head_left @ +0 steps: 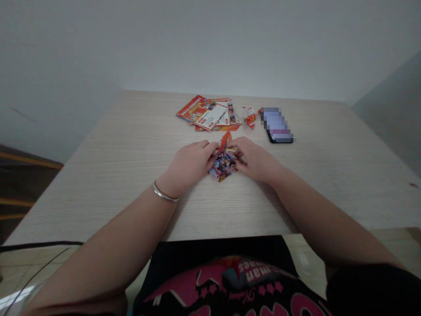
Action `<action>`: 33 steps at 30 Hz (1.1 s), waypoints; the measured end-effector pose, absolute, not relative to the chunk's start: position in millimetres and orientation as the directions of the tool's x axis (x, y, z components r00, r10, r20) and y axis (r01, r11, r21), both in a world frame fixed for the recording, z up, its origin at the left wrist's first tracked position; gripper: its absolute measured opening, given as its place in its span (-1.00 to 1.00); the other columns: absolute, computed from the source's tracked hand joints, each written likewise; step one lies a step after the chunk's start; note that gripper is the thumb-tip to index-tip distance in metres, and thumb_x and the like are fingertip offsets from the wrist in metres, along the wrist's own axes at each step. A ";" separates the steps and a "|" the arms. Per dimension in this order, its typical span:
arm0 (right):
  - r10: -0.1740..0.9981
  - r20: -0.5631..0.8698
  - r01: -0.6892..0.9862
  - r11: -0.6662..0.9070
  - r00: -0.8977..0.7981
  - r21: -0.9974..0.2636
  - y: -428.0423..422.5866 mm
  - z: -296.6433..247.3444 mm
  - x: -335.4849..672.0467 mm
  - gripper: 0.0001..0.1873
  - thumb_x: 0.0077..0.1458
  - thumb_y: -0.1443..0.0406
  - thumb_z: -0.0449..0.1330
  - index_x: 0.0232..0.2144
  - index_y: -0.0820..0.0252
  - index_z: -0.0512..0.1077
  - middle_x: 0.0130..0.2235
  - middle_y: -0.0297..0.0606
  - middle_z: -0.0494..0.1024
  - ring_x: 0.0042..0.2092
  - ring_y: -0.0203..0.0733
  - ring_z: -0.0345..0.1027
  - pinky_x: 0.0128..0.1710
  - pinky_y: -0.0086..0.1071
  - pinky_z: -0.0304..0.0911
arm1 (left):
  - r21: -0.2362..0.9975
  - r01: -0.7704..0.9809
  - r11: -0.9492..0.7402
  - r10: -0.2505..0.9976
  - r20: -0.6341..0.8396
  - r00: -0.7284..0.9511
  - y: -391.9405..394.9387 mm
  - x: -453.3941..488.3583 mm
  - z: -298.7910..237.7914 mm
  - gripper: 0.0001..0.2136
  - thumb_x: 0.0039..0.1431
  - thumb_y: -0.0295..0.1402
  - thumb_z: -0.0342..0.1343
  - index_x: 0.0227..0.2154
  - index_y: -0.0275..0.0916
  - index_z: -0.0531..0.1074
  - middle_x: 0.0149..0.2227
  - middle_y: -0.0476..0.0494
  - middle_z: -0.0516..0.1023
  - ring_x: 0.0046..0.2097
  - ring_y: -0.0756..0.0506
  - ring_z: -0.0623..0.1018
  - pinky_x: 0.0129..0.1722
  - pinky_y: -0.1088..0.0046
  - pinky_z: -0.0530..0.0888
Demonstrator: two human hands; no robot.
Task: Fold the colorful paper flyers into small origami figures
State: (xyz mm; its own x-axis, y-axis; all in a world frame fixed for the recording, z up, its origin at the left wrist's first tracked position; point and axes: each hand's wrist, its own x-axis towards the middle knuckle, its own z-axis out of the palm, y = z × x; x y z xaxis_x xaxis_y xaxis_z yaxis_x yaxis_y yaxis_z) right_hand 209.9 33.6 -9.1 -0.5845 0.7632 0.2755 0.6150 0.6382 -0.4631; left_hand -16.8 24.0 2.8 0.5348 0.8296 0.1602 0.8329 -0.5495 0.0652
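Note:
A colourful printed paper, partly folded, lies on the table between my two hands, with an orange flap standing up at its far side. My left hand wears a silver bangle at the wrist and pinches the paper's left edge. On the other side my right hand grips the right edge, its thumb below and fingers near the flap. Fingers cover parts of both edges, so the exact folds there are hidden.
Beyond my hands is a stack of printed leaflets with a pen on top. A folded orange-and-white paper piece sits to its right, beside a phone with a lit, blurred screen. A wall rises behind the wooden table.

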 end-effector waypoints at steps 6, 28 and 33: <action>0.916 0.214 0.825 0.399 -0.339 -0.400 30.7 -6.9 211.9 -0.61 0.17 0.32 0.15 0.06 0.14 0.33 -0.23 -0.20 0.60 -0.27 -0.07 0.47 -0.28 -0.21 0.31 | 0.278 0.894 -0.351 0.936 0.108 0.334 35.6 -17.7 1.5 -0.82 0.30 -0.36 0.05 -0.13 -0.28 0.49 -0.22 -0.23 0.63 -0.24 -0.18 0.59 -0.25 0.33 0.42; 0.984 0.093 0.847 0.180 -0.154 -0.500 44.5 -14.4 219.1 -0.55 0.13 0.32 0.20 0.09 0.12 0.35 -0.06 -0.13 0.59 -0.18 -0.04 0.50 -0.17 -0.15 0.36 | 0.463 0.859 -0.218 0.976 0.099 0.195 47.0 -38.5 -6.3 -0.60 0.24 -0.33 0.14 0.14 -0.19 0.45 -0.06 -0.23 0.65 -0.08 -0.22 0.60 -0.08 0.27 0.47; 0.983 0.080 0.806 0.183 -0.167 -0.563 49.0 -18.3 228.3 -0.66 0.06 0.36 0.21 -0.08 0.09 0.35 -0.16 -0.20 0.58 -0.22 -0.07 0.46 -0.22 -0.17 0.34 | 0.576 0.793 -0.199 0.975 0.038 0.217 48.2 -41.3 -4.0 -0.61 0.17 -0.41 0.15 0.08 -0.17 0.48 -0.19 -0.12 0.64 -0.19 -0.13 0.58 -0.15 0.34 0.47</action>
State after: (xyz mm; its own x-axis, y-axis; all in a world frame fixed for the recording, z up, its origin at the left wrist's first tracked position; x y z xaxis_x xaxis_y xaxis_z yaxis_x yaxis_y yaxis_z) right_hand 228.3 49.0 -18.3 -0.1669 0.9827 0.0801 0.8059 0.1827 -0.5632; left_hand -41.3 48.2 -4.0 0.2172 0.9754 0.0377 0.7932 -0.1988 0.5755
